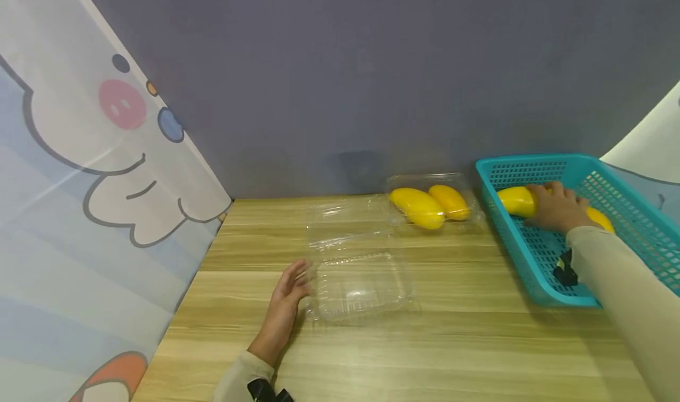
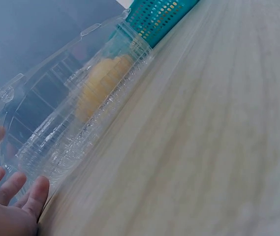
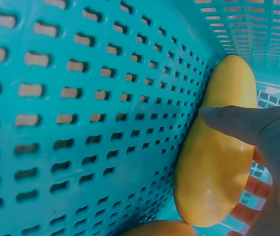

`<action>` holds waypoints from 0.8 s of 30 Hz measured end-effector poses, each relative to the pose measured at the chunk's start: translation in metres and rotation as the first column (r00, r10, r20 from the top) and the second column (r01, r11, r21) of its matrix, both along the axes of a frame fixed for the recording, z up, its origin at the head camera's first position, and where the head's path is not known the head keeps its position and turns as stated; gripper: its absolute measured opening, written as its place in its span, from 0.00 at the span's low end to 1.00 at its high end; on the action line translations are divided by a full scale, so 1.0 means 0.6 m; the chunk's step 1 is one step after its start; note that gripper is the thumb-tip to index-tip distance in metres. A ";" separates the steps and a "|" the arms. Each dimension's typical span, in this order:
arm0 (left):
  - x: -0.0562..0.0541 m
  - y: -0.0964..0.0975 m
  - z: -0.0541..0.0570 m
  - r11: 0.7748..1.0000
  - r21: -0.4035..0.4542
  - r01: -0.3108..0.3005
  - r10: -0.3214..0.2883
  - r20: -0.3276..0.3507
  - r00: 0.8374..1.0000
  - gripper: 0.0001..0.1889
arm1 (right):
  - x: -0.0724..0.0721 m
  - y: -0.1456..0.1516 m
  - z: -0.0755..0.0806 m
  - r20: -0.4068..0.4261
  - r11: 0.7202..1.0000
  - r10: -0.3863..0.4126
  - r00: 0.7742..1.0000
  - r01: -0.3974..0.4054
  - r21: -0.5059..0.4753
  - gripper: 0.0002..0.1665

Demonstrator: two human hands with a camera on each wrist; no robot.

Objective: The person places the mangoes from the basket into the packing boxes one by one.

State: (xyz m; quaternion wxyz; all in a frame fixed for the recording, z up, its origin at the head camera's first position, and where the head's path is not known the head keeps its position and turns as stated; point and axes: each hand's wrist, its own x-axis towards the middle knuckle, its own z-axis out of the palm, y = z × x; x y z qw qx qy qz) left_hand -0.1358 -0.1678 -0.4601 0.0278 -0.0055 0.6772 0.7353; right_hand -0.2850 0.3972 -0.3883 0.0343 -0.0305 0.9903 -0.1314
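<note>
Inside the teal basket (image 1: 536, 272), my right hand (image 1: 558, 207) grips a yellow mango (image 3: 213, 172). Its thumb lies across the near side, with fingers around the far side. Another mango (image 3: 159, 228) shows at the bottom of the right wrist view. In the head view, yellow fruit (image 1: 515, 201) appears left of the hand, and more fruit (image 1: 600, 218) to its right, partly covered. My left hand (image 1: 284, 301) rests beside an open clear plastic clamshell box (image 1: 356, 290), fingers spread loosely at its left edge. That box holds nothing, and its lid is folded back.
Behind and right of the open box, a second clear box (image 1: 467, 183) holds two mangoes (image 1: 419, 207) near the grey back wall (image 1: 340, 83). A cartoon-printed sheet (image 1: 106, 213) borders the wooden table (image 1: 425, 355) on the left.
</note>
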 end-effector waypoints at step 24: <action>0.000 0.000 -0.001 1.000 0.007 0.016 -0.016 0.004 1.000 0.32 | 0.011 -0.003 0.018 0.010 1.000 -0.022 1.000 0.022 0.002 0.50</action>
